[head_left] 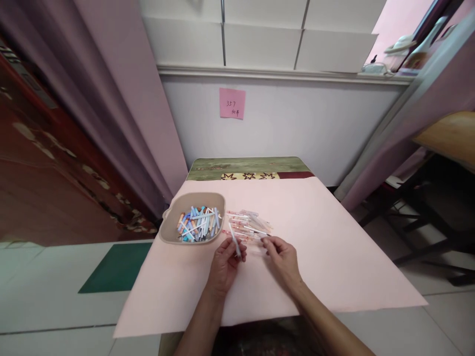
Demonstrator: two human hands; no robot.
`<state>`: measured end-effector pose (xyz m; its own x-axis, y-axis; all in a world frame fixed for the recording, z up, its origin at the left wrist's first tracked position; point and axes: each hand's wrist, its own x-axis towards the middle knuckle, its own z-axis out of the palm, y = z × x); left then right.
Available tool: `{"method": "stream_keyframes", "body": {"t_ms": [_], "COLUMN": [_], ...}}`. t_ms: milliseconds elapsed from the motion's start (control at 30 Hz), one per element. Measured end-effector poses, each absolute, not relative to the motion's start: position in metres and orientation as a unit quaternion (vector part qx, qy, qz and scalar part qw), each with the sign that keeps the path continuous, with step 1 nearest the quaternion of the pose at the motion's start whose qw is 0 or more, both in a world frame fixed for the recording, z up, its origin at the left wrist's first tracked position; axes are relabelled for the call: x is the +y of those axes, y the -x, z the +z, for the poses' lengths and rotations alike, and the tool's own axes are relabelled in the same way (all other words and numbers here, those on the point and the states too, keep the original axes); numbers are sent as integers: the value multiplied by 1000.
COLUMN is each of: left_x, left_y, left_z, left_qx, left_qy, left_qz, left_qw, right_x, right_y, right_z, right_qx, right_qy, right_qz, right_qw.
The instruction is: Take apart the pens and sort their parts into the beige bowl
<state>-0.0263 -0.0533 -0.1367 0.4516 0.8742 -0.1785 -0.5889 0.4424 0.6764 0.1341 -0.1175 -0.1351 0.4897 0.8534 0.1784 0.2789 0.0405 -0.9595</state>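
A whitish pen (234,239) is grasped in the left hand (224,262). The right hand (281,252) is held at the pile of pens (245,227); whether one is gripped cannot be told.

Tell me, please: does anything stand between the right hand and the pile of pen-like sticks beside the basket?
Nothing visible does: the right hand is at the near right edge of the pile. The left hand, holding a pale stick, and the basket are both off to the left.

Left hand (223,261) around a pale stick (234,238), perhaps a pen; right hand (284,255) by similar sticks (248,226)
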Motion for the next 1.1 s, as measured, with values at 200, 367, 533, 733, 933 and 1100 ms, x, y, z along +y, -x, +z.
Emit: {"method": "stream_keyframes", "body": {"t_ms": [200,367,533,733,933,1100], "left_x": [-56,-55,-53,-54,-53,-56], "left_y": [35,39,39,38,41,39], "left_z": [-133,-132,-134,-139,-137,-133], "left_qx": [243,224,225,239,171,120], "left_qy": [-233,-190,-147,-167,-168,-195], "left_qz": [455,479,467,461,479,476], "left_qw": [824,828,842,838,844,849], "right_x": [-105,-104,-110,-103,-76,-57], "right_y": [-162,-165,-170,-169,-144,-120], "right_z": [-130,-131,-135,-126,-106,-102], "right_qx": [-471,-512,-513,-540,-628,-667], "right_qy": [715,757,765,759,726,720], "right_qz": [150,72,72,91,114,98], "right_qw": [495,400,382,354,256,165]}}
